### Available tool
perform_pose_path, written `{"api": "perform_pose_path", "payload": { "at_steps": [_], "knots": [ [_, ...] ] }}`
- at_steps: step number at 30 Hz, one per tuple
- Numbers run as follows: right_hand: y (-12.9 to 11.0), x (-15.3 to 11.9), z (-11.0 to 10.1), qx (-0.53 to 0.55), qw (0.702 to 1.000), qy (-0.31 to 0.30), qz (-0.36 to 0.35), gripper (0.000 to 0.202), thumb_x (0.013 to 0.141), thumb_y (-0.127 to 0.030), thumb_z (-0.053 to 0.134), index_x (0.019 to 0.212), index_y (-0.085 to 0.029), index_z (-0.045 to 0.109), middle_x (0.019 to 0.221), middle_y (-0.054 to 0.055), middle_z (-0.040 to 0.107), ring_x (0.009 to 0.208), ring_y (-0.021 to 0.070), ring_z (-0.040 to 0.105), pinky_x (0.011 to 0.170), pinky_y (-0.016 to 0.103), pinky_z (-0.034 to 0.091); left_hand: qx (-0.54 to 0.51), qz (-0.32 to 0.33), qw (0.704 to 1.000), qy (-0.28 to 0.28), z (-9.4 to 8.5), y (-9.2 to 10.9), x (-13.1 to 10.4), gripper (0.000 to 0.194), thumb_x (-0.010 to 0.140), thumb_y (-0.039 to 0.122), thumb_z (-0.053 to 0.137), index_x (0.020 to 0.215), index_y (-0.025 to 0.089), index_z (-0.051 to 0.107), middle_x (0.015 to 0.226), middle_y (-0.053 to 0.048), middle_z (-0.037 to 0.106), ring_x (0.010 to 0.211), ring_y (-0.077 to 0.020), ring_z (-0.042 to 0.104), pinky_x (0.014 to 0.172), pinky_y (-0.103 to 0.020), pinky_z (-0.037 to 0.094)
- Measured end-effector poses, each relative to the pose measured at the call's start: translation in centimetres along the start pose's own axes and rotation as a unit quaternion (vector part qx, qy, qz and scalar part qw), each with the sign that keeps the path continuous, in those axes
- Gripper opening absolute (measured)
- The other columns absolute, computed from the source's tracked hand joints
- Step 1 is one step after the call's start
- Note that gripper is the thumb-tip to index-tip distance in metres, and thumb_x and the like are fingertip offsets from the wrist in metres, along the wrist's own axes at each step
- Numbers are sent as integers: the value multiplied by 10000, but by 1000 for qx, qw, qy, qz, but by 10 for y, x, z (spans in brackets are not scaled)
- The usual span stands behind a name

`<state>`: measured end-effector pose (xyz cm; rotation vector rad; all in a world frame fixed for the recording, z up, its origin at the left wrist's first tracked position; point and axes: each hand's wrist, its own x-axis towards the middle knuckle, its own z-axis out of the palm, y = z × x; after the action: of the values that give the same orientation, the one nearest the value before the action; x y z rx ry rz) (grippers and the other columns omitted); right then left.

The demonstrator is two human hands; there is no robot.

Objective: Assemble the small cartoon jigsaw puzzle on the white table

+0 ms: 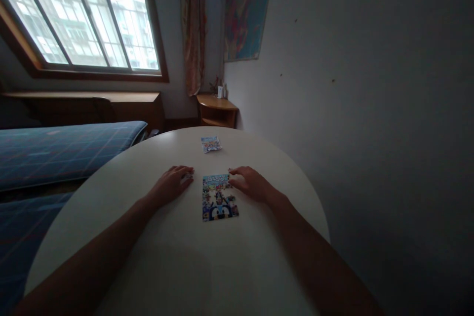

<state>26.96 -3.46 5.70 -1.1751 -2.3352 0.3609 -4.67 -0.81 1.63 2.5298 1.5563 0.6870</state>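
A colourful picture sheet (218,205) printed with cartoon figures lies flat on the white round table (177,261), a large blue dog face along its lower edge. To its left rests my left hand (174,181), fingers slightly bent and apart from the thumb; pale specks show at its fingertips, too small to tell. My right hand (250,181) lies at the sheet's upper right, thumb and fingers apart, fingertips at or just over its edge. Whether they press on it I cannot tell. Farther back is a small printed packet or folded sheet (211,144).
Close along the table's right side runs a pale wall (370,123). At the left are blue plaid mattresses (74,150). A wooden corner shelf (217,102) with small items stands behind the table, and a long wooden desk (133,97) is under the window (85,15).
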Motion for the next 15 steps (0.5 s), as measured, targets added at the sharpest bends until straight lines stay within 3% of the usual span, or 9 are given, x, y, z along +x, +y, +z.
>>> {"api": "perform_pose_path", "payload": {
  "at_steps": [4,8,15],
  "knots": [
    [15,-2,-5,13,998,2,63,341,905,-371,569,1143,-147,664,1177,141,673,1108,242,604,973,414,445,-37,18,999,-22,1,8,3,380,924,394,424,1172,198,635,1202,-90,672,1142,-256,574,1037,-421,418],
    [22,-4,-10,26,996,19,84,340,905,-375,567,1144,-152,660,1161,140,673,1081,234,612,950,413,460,-45,39,997,-39,-7,7,0,398,891,374,474,1231,210,598,1259,-88,635,1185,-255,548,1048,-415,411],
    [36,-8,-11,32,994,45,92,367,916,-419,552,1159,-163,652,1141,126,671,1032,224,614,907,395,482,-7,-30,999,-30,-12,5,-3,385,878,429,503,1165,206,630,1153,-100,672,1081,-269,597,965,-406,461]
  ]
}}
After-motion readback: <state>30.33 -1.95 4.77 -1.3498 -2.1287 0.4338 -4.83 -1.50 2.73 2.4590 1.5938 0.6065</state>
